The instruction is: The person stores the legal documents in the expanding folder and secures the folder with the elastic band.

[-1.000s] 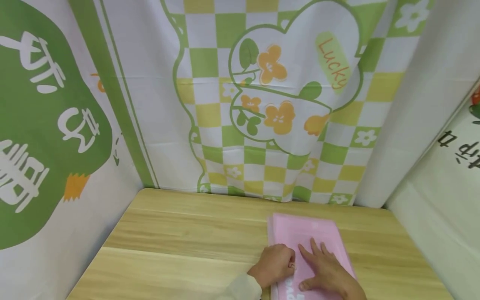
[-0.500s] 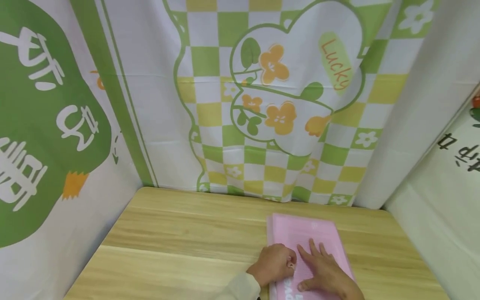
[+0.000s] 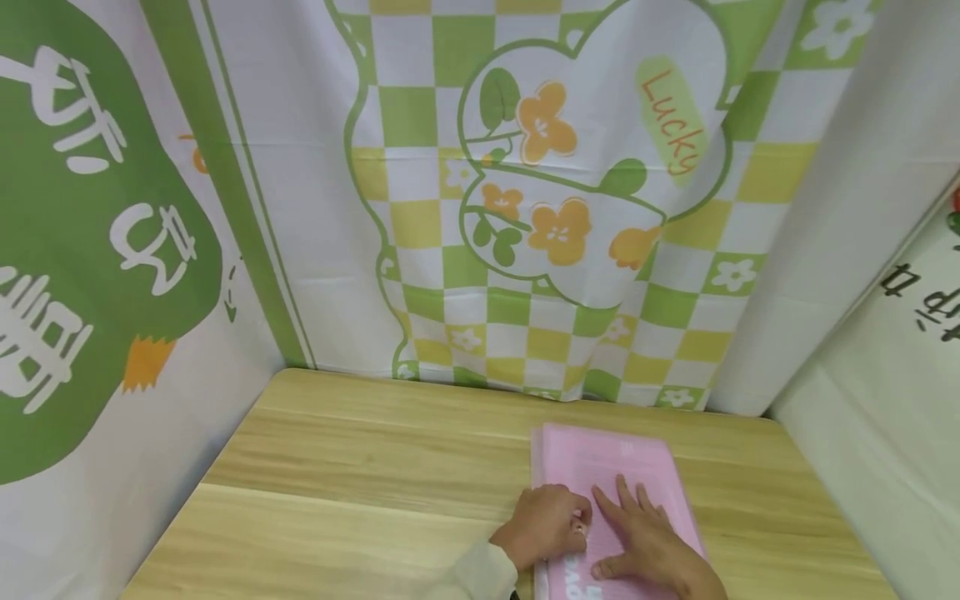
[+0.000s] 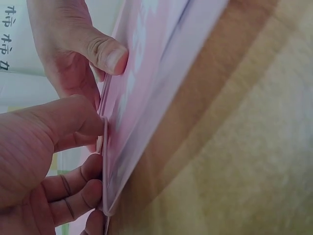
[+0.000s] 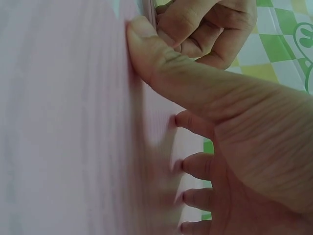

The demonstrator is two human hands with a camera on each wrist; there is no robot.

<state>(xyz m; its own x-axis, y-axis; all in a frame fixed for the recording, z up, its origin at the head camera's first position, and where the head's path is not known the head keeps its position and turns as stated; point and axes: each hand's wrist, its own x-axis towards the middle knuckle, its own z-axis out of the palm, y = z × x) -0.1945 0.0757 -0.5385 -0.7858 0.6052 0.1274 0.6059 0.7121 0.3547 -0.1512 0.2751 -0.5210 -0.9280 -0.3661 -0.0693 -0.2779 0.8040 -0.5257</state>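
Observation:
A pink translucent plastic folder (image 3: pixel 637 467) with white lettering lies flat on the wooden table, right of the middle. My left hand (image 3: pixel 546 523) is at its left side, fingers curled, pinching the folder's edge. In the left wrist view, thumb and fingers of the left hand (image 4: pixel 54 147) meet at that thin pink edge. With fingers spread, my right hand (image 3: pixel 648 542) presses on the top of the folder. The right wrist view shows the thumb and fingertips of this right hand (image 5: pixel 234 127) touching the pink surface. What lies inside the folder cannot be made out.
The wooden table (image 3: pixel 337 483) extends to the left of the folder. A green and yellow checked curtain (image 3: pixel 465 275) hangs behind it. A printed cloth with a green patch (image 3: pixel 172 275) hangs at the left, and a pale cloth (image 3: pixel 885 417) at the right.
The head view has shifted very slightly. Both hands stay in nearly the same places on the folder, with only a tiny movement of the left fingers.

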